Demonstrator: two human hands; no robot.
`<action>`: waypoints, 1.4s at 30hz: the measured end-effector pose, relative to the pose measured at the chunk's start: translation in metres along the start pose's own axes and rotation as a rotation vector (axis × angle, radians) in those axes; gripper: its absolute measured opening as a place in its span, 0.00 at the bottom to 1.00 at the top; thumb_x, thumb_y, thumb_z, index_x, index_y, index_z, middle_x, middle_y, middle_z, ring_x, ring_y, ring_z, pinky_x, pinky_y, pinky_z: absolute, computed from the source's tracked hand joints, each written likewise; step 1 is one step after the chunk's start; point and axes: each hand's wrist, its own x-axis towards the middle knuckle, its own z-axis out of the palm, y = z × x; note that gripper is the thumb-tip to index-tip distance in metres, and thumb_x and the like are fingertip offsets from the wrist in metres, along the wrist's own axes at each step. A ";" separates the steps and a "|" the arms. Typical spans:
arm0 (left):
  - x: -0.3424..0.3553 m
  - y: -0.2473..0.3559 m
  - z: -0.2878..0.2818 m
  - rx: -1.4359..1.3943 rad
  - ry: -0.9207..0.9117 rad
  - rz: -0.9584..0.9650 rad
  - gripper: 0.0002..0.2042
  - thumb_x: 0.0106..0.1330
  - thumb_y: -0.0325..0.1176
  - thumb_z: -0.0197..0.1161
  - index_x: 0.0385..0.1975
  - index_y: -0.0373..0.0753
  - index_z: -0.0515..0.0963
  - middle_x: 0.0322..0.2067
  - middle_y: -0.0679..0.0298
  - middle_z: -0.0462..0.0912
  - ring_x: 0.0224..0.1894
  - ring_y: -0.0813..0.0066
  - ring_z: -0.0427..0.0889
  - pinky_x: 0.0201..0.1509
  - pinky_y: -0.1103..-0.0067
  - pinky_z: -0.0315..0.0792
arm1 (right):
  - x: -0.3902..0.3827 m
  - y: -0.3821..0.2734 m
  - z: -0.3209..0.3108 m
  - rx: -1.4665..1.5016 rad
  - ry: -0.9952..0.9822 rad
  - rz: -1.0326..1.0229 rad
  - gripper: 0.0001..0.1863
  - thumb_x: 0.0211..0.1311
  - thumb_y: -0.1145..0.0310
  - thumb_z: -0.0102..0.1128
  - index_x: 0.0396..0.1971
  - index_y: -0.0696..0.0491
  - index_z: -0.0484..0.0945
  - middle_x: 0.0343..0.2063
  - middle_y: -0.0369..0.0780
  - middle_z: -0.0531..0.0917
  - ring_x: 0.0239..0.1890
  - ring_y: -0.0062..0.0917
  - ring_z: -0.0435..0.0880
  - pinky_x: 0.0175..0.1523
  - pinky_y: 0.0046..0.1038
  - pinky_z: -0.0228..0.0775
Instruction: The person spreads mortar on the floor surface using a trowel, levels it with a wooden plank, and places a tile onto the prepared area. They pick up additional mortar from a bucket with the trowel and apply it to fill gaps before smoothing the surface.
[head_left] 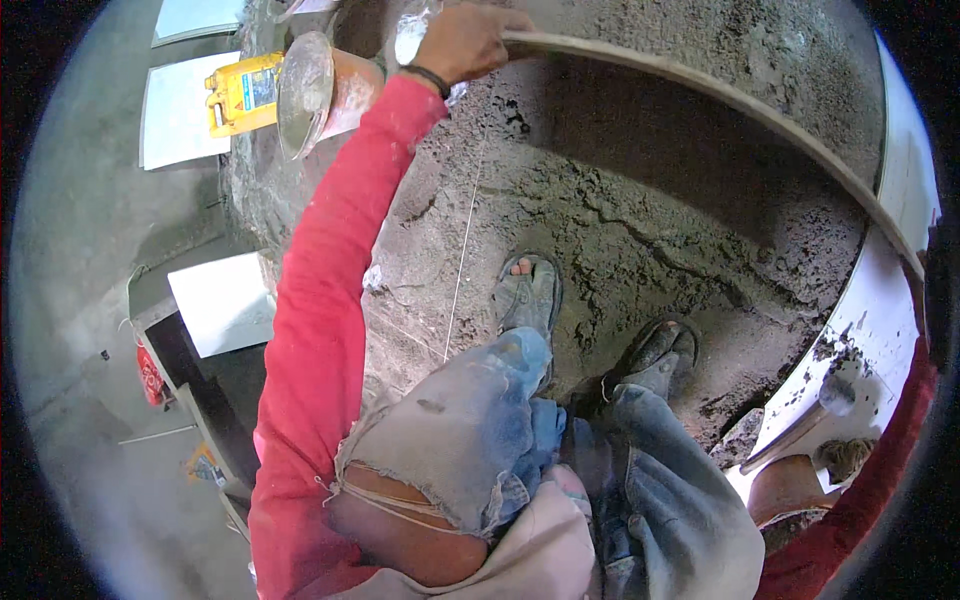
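My left hand (465, 42), in a red sleeve and dark wristband, is closed round the near-left end of a long, narrow straightedge (700, 78). The straightedge spans the upper right of the head view, looking curved through the lens. Below it lies rough, damp grey-brown mortar (640, 215), with a broad dark shadow across it. My right forearm (895, 440) reaches up along the right rim toward the straightedge's other end. The right hand is lost in the dark rim, so its fingers cannot be made out. Something white and crumpled (410, 38) shows beside my left hand.
A thin string line (465, 230) runs over the mortar left of my sandalled feet (530, 290). A bucket (355, 90) and yellow jerrycan (243, 95) stand upper left. White panels (185, 110) lie beyond. At right, a mallet (835, 395) rests on a splattered white surface (860, 320).
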 end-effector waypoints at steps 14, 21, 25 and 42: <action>-0.167 0.059 0.019 -0.123 -0.077 0.036 0.20 0.46 0.25 0.69 0.43 0.46 0.81 0.39 0.62 0.85 0.41 0.60 0.85 0.43 0.70 0.79 | -0.154 -0.001 0.041 0.349 -0.079 -0.137 0.17 0.50 0.84 0.64 0.42 0.60 0.80 0.37 0.44 0.85 0.42 0.30 0.85 0.49 0.27 0.75; -0.080 0.018 0.005 0.007 0.166 0.130 0.18 0.51 0.25 0.64 0.42 0.52 0.81 0.37 0.63 0.85 0.38 0.60 0.85 0.41 0.68 0.78 | -0.079 0.042 0.060 0.361 -0.078 0.049 0.21 0.63 0.67 0.60 0.55 0.58 0.77 0.51 0.43 0.83 0.54 0.27 0.80 0.60 0.27 0.69; -0.005 -0.006 0.000 0.012 0.150 0.104 0.12 0.56 0.32 0.65 0.41 0.51 0.82 0.35 0.62 0.84 0.36 0.58 0.84 0.37 0.68 0.76 | -0.003 0.073 0.083 0.606 0.072 -0.004 0.16 0.65 0.68 0.61 0.50 0.57 0.80 0.46 0.40 0.85 0.49 0.27 0.83 0.57 0.24 0.70; -0.195 0.060 0.020 -0.187 -0.101 0.029 0.22 0.44 0.22 0.67 0.43 0.45 0.81 0.41 0.59 0.85 0.43 0.57 0.84 0.45 0.68 0.78 | -0.179 0.006 0.051 0.865 -0.259 0.179 0.16 0.59 0.74 0.59 0.47 0.61 0.79 0.44 0.47 0.84 0.49 0.35 0.83 0.57 0.31 0.72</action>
